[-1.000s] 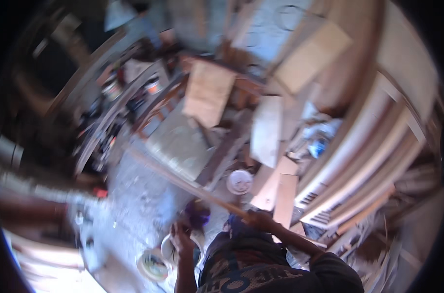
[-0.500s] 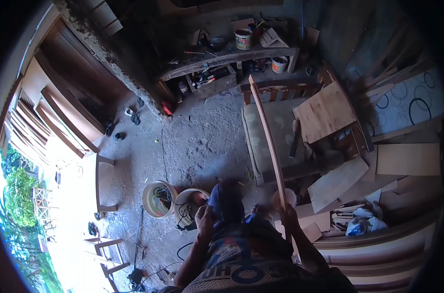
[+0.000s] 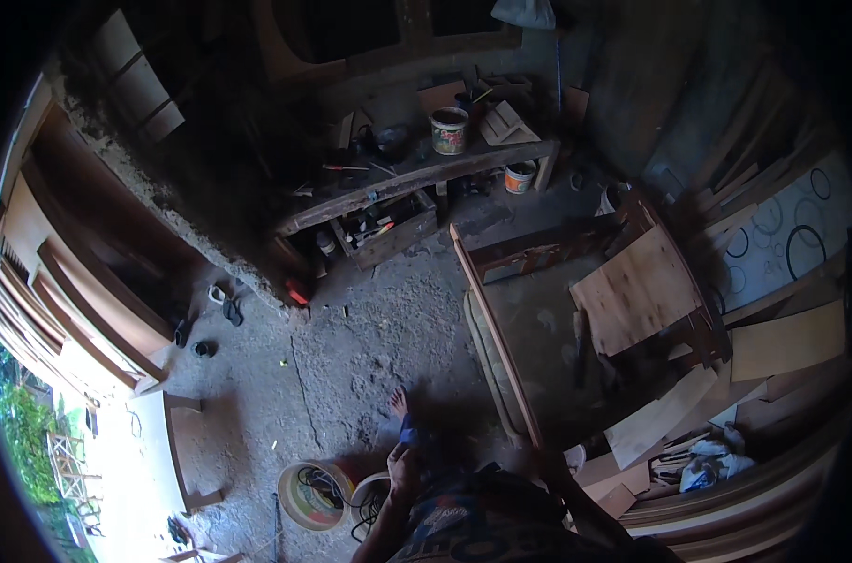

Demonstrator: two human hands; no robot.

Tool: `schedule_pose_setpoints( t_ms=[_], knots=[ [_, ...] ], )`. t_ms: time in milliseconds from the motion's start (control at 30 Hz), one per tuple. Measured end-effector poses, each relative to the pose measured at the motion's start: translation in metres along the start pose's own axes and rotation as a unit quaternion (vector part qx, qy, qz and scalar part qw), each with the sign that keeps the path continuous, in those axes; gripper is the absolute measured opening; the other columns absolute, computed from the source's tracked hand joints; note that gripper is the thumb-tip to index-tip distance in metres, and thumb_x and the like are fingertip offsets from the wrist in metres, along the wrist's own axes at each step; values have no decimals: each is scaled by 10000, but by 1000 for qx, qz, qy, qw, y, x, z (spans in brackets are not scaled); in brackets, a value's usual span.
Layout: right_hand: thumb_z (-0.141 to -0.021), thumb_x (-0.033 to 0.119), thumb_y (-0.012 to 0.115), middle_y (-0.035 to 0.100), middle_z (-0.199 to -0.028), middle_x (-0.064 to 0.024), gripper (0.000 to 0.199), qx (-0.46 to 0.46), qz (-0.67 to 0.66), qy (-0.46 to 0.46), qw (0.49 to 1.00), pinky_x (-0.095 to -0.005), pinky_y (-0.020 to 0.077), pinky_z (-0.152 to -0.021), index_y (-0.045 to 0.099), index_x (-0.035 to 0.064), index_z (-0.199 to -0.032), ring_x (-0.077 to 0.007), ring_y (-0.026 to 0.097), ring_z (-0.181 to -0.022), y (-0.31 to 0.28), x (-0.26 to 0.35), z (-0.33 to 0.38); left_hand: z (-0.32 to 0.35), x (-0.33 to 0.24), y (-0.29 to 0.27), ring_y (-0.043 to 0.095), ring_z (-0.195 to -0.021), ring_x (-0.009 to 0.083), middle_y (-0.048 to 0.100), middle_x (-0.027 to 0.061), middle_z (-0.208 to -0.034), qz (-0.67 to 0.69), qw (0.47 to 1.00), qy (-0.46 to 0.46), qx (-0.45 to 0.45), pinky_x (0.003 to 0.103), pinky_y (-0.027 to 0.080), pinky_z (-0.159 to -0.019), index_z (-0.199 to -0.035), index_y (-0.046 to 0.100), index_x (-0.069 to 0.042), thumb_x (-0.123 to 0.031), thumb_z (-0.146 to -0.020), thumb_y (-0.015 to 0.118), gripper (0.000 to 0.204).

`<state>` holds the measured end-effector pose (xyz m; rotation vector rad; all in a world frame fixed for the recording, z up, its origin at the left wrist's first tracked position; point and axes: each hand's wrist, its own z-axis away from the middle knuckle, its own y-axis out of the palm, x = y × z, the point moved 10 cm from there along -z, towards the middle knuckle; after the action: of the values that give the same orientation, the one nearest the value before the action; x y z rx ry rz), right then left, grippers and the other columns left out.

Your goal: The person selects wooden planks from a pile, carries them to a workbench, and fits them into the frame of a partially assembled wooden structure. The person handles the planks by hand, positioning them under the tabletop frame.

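A long, narrow wooden strip (image 3: 490, 314) slants up and away from my right hand (image 3: 546, 462), which is wrapped round its near end in deep shadow. The far tip reaches out over the floor beside a bench with a padded seat. My left hand (image 3: 404, 472) is by my thigh, above the buckets, its fingers curled. What those fingers hold, if anything, is hidden. Below it, my bare foot (image 3: 399, 402) shows on the concrete floor.
Two buckets, one a pale bucket (image 3: 285, 502) with cables, stand near my left. A padded bench (image 3: 501, 375) bears a plywood sheet (image 3: 637, 286). Ahead is a cluttered workbench (image 3: 407, 172) with a wooden toolbox (image 3: 393, 242) beneath. Stacked boards (image 3: 726, 511) lie at right.
The buckets, bench and workbench sit lower in view as I have stepped forward and my view has tilted up. The strip stays in my right hand, its tip now lower in the picture.
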<state>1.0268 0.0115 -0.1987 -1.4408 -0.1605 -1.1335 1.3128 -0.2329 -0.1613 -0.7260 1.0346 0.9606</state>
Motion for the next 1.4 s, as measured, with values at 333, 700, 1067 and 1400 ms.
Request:
schedule_pose_setpoints(
  t_ms=[333,700,1067,1400],
  knots=[
    [-963,389,520,650,-951,-208,369,-32,94,81,992,-505,452,-737,612,36,-908,-380,619,-856,62,63,-141,-247,-97,-123,546,-500,156,595,68,-610,149,987,-52,-21,305,459,-466,-949,588,-48,-137,-929,598,92],
    [-933,545,493,658,-838,-232,569,-100,-172,345,917,-495,476,-734,611,-12,-938,-373,649,-838,23,153,-322,-488,-191,-81,613,-635,173,642,90,-777,73,996,-25,45,280,474,-492,-934,546,-111,-243,-931,638,160],
    [-925,460,553,662,-785,-178,436,-300,-229,346,859,-461,498,-672,609,28,-938,-338,665,-766,-51,145,-494,-682,-294,99,532,-533,145,526,59,-620,-154,953,52,255,313,504,-480,-826,514,-33,-84,-860,626,128],
    [-943,441,511,644,-872,-238,409,-358,-256,447,779,-513,484,-741,607,52,-1021,-415,645,-875,-92,153,-578,-797,-405,300,511,-492,131,459,27,-628,-212,880,84,417,296,476,-436,-740,455,-41,-61,-793,676,228]
  ],
)
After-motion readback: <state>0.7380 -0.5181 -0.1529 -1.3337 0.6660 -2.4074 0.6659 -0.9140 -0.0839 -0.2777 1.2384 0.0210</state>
